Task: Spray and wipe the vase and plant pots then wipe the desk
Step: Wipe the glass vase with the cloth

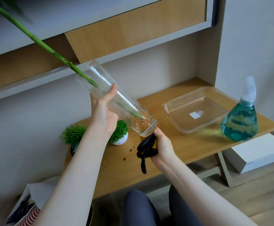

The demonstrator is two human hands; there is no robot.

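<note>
Left hand [104, 111]: our grip is wrapped round the mid-body of the glass vase [116, 101], thumb laid along the glass, holding it tilted in the air above the worktop [190, 149], mouth up to the far left, base down to the near right.

Right hand [163, 145]: our grip is closed on a bunched black cloth [145, 148], which sits just at the vase base; a loose tail hangs down.

Vase contents: one green bamboo stalk [39, 42] running out of the mouth to the upper left, with orange roots [142, 122] at the bottom. We cannot tell whether any water is inside.

Step in hand, as we judge it: wiping the vase, at its base end. The next move calls for running the cloth up the glass while we keep the tilt shallow, so the stalk does not slide out.

Around, on the worktop:
- Two small green plants, one in a white pot [120, 139] and one spiky [73, 133] in a dark pot, to the left beneath our left forearm; both apparently not yet wiped.
- Dark spots [124, 158] on the wood, near the cloth; for the worktop wipe.
- Clear plastic tray [170, 106], right of the vase.
- Spray bottle [240, 118] of blue liquid, far right, well apart from both hands.

In the way: the long stalk reaches close to the shelf [133, 30] above, limiting how we turn the vase.
</note>
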